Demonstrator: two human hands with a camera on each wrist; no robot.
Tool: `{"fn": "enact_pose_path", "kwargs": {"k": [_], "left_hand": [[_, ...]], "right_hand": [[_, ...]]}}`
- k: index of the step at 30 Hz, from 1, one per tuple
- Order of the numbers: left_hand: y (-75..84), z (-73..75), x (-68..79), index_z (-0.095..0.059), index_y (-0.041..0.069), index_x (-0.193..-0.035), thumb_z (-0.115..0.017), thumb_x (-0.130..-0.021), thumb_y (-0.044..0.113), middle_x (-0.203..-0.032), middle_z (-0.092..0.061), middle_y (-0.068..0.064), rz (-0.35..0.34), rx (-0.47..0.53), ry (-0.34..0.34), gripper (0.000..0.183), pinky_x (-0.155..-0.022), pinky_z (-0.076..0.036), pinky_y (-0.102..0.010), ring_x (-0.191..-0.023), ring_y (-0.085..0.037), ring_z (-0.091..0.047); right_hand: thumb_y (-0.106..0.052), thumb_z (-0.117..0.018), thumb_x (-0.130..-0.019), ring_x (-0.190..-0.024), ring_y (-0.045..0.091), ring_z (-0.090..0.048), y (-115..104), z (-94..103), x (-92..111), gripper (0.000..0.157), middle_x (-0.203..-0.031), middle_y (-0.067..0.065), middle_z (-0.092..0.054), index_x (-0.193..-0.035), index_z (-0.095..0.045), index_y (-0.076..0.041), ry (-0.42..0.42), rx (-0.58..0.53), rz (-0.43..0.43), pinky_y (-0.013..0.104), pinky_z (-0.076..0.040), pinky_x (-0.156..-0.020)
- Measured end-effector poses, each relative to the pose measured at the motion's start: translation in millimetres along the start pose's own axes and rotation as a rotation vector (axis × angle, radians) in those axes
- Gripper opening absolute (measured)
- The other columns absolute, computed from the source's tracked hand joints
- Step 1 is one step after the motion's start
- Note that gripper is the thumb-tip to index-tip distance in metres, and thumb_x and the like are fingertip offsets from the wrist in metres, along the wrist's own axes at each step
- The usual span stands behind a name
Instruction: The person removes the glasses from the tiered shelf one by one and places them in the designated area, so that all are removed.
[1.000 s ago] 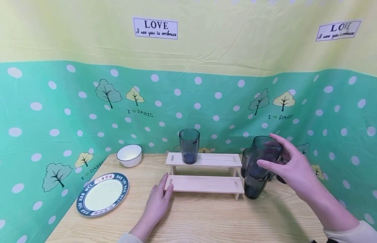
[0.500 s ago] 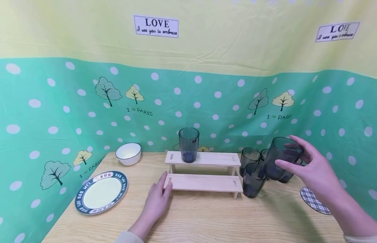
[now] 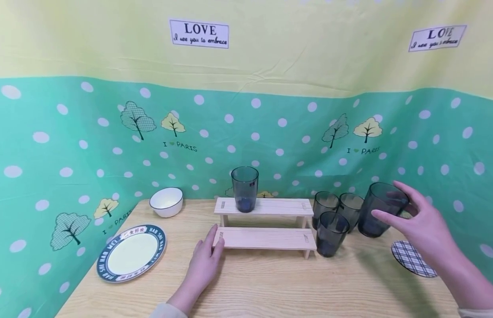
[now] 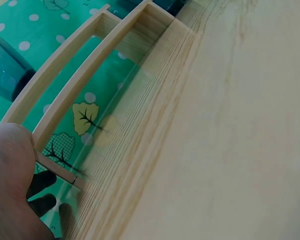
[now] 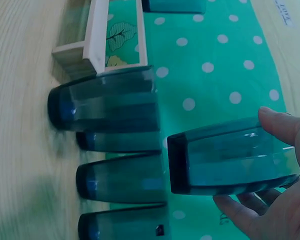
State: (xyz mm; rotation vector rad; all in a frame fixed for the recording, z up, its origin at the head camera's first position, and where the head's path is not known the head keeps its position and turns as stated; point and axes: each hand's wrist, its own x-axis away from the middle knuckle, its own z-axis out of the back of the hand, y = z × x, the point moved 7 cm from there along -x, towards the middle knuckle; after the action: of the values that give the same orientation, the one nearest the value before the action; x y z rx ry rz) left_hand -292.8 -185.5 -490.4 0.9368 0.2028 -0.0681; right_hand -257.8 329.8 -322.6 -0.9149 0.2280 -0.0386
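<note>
My right hand [image 3: 421, 221] grips a tall dark glass tumbler [image 5: 230, 160] around its upper part, thumb on one side and fingers on the other. The right wrist view shows its base higher than the rims of the other tumblers [image 5: 120, 177]. Several such tumblers [image 3: 331, 234] stand upright on the table, to the right of a two-tier wooden stand [image 3: 266, 238]. Another tumbler [image 3: 244, 190] stands on the upper board, left of centre. My left hand [image 3: 204, 263] holds the lower board's left end, its thumb at the front corner. In the left wrist view some fingers lie partly hidden beyond the stand's leg.
A white bowl [image 3: 167, 203] with a dark rim sits at the back left. In front of it lies a large plate [image 3: 105, 267] with a blue lettered rim. At the right lies a round plaid piece [image 3: 413, 258]. A patterned green-and-yellow cloth [image 3: 214, 110] hangs around the table.
My right hand has carried the tumbler to the right, away from the stand. The standing tumblers and the plaid piece have come into clearer view. My left hand has stayed at the stand.
</note>
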Motion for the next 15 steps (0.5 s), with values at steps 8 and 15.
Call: {"fn": "enact_pose_path", "kwargs": {"k": [8, 15], "left_hand": [[2.5, 2.1, 0.3, -0.038, 0.003, -0.171, -0.048, -0.12, 0.04, -0.165, -0.051, -0.022, -0.011, -0.002, 0.015, 0.064, -0.132, -0.015, -0.068, -0.155, -0.048, -0.042], [1.3, 1.5, 0.4, -0.037, 0.004, -0.171, -0.048, -0.12, 0.04, -0.166, -0.05, -0.02, -0.007, -0.004, 0.007, 0.064, -0.133, -0.014, -0.067, -0.157, -0.047, -0.04]], "right_hand": [[-0.055, -0.082, -0.099, -0.148, 0.067, -0.033, 12, -0.8, 0, 0.115, -0.176, 0.034, -0.023, -0.179, -0.004, -0.032, 0.014, 0.066, -0.019, 0.083, -0.041, -0.101], [-0.053, -0.084, -0.098, -0.145, 0.069, -0.037, 26, -12.2, -2, 0.118, -0.171, 0.038, -0.03, -0.18, -0.005, -0.024, 0.0, 0.06, -0.025, 0.073, -0.049, -0.101]]}}
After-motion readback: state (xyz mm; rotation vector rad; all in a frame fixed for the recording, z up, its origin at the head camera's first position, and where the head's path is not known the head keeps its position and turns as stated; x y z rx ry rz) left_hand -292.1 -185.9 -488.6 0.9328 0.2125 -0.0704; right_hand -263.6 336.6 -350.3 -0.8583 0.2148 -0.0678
